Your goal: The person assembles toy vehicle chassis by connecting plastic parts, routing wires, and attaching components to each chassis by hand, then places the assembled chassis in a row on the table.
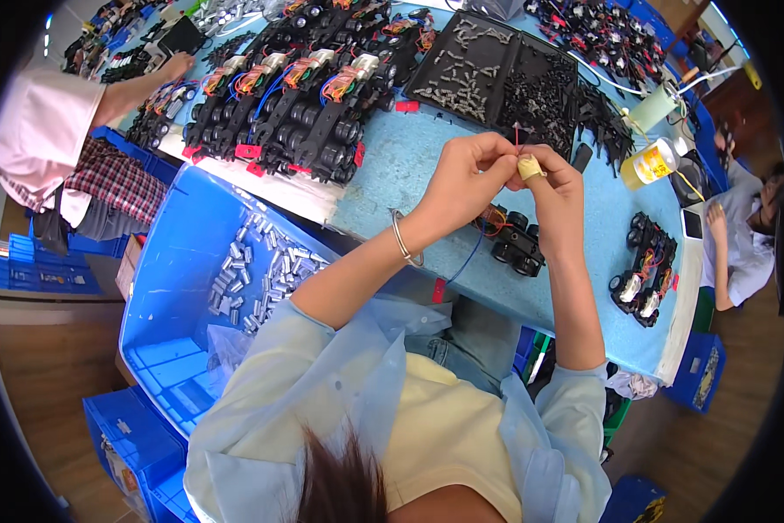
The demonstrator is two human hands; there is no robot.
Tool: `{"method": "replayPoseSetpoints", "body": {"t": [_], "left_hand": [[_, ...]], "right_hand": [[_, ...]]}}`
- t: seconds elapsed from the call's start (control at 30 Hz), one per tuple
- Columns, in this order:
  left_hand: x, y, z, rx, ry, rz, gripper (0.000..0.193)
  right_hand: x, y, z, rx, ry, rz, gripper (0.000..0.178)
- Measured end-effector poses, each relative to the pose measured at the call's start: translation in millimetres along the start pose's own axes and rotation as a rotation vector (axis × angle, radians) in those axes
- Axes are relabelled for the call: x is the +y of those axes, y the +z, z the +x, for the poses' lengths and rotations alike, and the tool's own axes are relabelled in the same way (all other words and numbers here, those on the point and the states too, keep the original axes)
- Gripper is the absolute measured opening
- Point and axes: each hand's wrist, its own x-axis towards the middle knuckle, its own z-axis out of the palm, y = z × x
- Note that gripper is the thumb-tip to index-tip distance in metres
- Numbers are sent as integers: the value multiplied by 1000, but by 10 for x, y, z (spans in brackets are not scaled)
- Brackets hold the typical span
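My left hand (472, 183) and my right hand (556, 193) meet above the table, fingertips pinched together. A thin red wire (517, 135) pokes up from between them; the rest of what they hold is hidden by the fingers. Yellow tape (530, 167) wraps a digit of my right hand. Just below the hands rests a small black wheeled chassis (518, 242) with orange and red wires, partly covered by my left wrist. From it a blue wire (467, 261) runs toward the table's near edge, ending in a red connector (439, 291).
Rows of black wheeled chassis (305, 113) fill the table's left. Black trays (462, 68) of small metal and dark parts lie beyond my hands. At right stand a yellow-labelled bottle (649, 164) and another chassis (645, 270). A blue bin (178, 288) holds silvery cylinders. Other people sit at both sides.
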Motion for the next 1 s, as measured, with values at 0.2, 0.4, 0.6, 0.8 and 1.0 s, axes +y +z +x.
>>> {"method": "replayPoseSetpoints", "body": {"t": [0.2, 0.4, 0.6, 0.8, 1.0], "left_hand": [[39, 6, -57, -45, -137, 153, 10], [-210, 98, -8, 179, 96, 159, 11], [-173, 8, 10, 211, -443, -618, 15], [-330, -307, 157, -66, -204, 236, 12], [-240, -101, 89, -164, -185, 200, 11]], "right_hand": [[171, -63, -2, 37, -2, 146, 10], [95, 97, -99, 160, 97, 384, 9], [188, -176, -19, 30, 308, 310, 10], [310, -452, -15, -81, 39, -752, 15], [120, -277, -26, 152, -678, -885, 36]]}}
